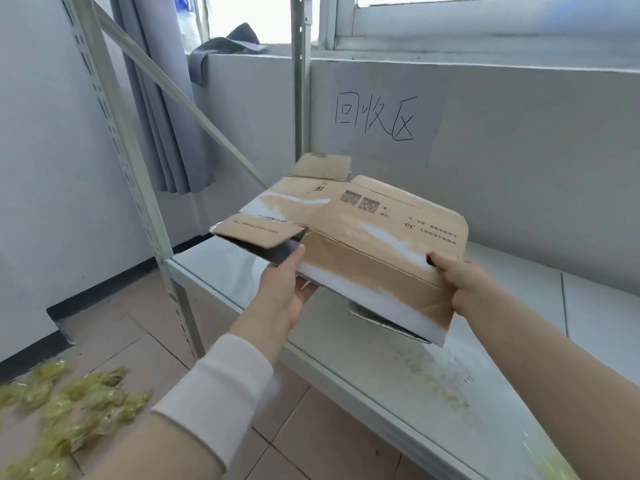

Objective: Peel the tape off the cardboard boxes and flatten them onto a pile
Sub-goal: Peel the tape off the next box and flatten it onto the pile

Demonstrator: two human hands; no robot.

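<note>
Left hand and right hand fingers are curled on the near edge of a flattened cardboard box, held above a shelf. Two QR codes and "30" are printed on it; 回收区 is written on the sign behind.

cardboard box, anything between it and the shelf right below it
Nothing visible does. The left hand and right hand hold the cardboard box over the shelf, and no object shows on the surface below.
</note>
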